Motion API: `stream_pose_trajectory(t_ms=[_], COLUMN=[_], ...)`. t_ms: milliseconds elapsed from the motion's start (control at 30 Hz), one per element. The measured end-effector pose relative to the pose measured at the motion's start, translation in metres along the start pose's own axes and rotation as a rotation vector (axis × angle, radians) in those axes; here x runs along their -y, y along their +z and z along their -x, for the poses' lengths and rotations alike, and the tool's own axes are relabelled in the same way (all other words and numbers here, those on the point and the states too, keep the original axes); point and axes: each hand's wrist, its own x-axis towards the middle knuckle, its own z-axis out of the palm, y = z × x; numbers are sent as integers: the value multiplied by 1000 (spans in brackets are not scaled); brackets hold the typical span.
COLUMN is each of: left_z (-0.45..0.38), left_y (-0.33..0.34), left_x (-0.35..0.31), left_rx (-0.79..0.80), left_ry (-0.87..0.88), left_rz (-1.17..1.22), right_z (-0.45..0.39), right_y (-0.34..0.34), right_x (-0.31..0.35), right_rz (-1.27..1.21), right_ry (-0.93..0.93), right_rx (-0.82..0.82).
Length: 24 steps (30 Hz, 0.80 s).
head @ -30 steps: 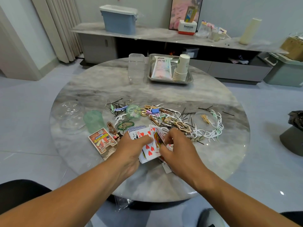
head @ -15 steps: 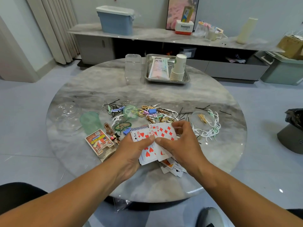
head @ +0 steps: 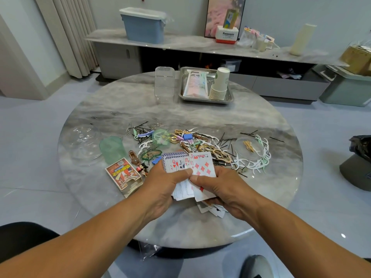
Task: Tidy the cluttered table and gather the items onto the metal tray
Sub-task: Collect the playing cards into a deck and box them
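Note:
A fan of playing cards is held above the near part of the round marble table. My left hand grips the left side of the fan with the thumb on top. My right hand pinches the right side, a ten of diamonds on top. A few loose cards lie on the table under my right hand. The card box lies open at the left. The metal tray stands at the far side, holding a plastic packet and a stack of paper cups.
A heap of hairpins, clips and white plastic picks spreads across the table's middle. A green cup and a clear lid lie at the left. A clear plastic box stands beside the tray. A small figurine sits near the card box.
Both hands have drawn the cards closer together into a tighter fan and lifted them slightly toward me; more cards now sit in my left hand's grip.

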Motion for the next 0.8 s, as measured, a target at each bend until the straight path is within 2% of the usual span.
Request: stream_pose_trajectory(t_ms=[200,433,667,800], left_z=[-1,6,2,4], left_y=[-3,0,0,1], left_x=[-4,-3,-6,-2], left_rx=[27,-25,2,-11], left_ry=[-50,53,-11,42], left_rz=[68,-66,37,-76], right_z=[-2,1,-3,0], right_y=[-2,0,-5,-1], right_x=[5,-1,3,2], right_rz=[-50,-53,-70,-58], right_ry=[26,17,29,34], right_rx=[-44,28,-74,-9])
